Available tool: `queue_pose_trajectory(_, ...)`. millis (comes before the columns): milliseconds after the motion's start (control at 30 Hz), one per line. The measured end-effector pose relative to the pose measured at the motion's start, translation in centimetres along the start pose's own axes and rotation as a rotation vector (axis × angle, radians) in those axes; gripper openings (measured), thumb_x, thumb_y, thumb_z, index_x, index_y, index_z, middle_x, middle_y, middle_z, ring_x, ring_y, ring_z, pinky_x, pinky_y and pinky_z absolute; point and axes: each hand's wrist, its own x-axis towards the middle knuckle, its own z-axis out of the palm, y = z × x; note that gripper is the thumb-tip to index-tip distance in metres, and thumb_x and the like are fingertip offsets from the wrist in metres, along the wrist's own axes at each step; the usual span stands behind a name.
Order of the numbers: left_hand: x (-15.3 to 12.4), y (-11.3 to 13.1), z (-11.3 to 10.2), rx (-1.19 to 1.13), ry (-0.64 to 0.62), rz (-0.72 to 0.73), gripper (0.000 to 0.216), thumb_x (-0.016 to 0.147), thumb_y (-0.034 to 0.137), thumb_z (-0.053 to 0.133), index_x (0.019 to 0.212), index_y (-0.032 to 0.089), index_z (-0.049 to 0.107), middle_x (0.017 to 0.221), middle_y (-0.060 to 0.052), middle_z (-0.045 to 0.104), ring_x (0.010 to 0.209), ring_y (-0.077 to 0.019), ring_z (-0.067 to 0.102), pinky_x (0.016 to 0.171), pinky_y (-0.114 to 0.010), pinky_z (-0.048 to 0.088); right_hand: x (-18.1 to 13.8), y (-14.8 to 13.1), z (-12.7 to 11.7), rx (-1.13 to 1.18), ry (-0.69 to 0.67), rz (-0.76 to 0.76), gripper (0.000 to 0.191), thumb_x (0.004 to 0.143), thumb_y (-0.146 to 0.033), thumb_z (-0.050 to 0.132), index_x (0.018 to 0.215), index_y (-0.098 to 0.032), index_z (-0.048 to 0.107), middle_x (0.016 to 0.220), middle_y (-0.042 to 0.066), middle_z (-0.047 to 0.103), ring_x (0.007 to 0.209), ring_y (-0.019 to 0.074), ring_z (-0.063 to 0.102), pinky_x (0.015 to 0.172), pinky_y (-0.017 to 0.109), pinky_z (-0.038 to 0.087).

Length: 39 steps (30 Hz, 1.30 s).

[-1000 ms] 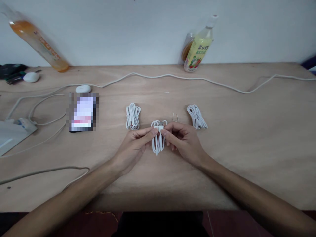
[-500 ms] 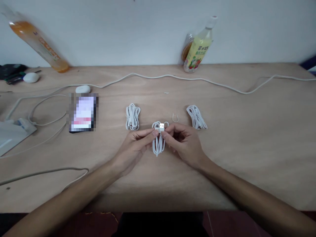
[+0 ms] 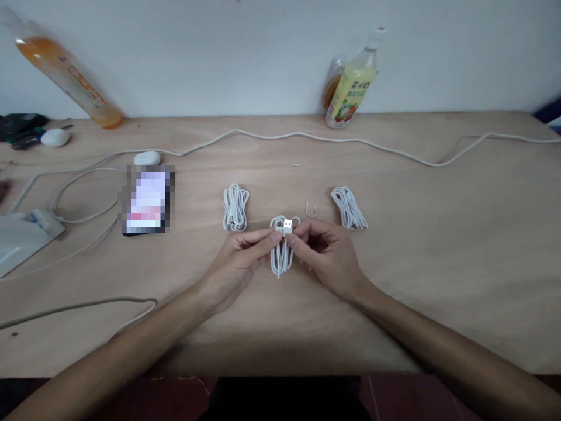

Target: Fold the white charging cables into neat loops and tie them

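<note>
Between my hands is a coiled white USB cable, its metal plug facing away from me. My left hand pinches it from the left, thumb and fingers closed near the plug. From the right, my right hand grips it with thumb and forefinger just below the plug, the other fingers curled. Another bundled white cable lies beyond my left hand, and a third bundled cable beyond my right. A small U-shaped white tie lies just past the right fingers.
A phone with a blurred screen and a white earbud case lie at left. An orange drink bottle and a yellow drink bottle stand by the wall. A long white cord crosses the wooden table.
Both hands and the cable between them stay in practically the same place. At the far left edge, a small dark reddish shape has come into view.
</note>
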Motion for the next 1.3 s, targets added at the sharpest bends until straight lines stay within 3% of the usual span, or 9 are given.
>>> queue_pose_trajectory(833,-0.02,0.01,-0.01,0.000,-0.004,0.007,0.026,0.092,0.042,0.088,0.108,0.022,0.092,0.108,-0.009,0.084,0.107,-0.0234,0.070,0.103,-0.037,0.050,0.15,0.07,0.03,0.005,-0.007,-0.021,0.027,0.092,-0.027,0.073,0.067,-0.021,0.066,0.057,-0.006,0.057,0.051,0.0089,0.044,0.049,0.023,0.034)
queue_pose_trajectory(1300,0.02,0.02,0.02,-0.010,-0.006,0.005,0.025,0.091,0.043,0.089,0.104,0.022,0.093,0.100,-0.008,0.083,0.097,-0.0198,0.068,0.093,-0.031,0.051,0.21,-0.03,0.00,0.004,-0.024,-0.003,0.028,0.093,-0.032,0.073,0.068,-0.022,0.065,0.056,-0.007,0.054,0.050,0.0094,0.042,0.049,0.025,0.036)
